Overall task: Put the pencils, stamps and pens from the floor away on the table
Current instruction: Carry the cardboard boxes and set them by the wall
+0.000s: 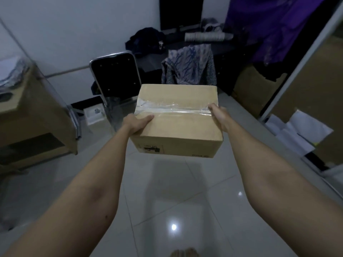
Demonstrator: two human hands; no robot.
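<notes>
Head view shows one taped cardboard box (178, 115) above the tiled floor (167, 201); my left hand (137, 124) and right hand (218, 115) both grip its two sides.

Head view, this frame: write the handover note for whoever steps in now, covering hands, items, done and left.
Left hand: grips the near-left edge of the closed, tape-sealed brown cardboard box, thumb on top.
Right hand: grips the box's right side, fingers hidden behind it.
Box is held in the air above the glossy white tiled floor.
No pencils, stamps or pens are visible; box contents cannot be seen.
Done: nothing shown placed.
Left: probably carry the box to a table and put the items away.
</notes>
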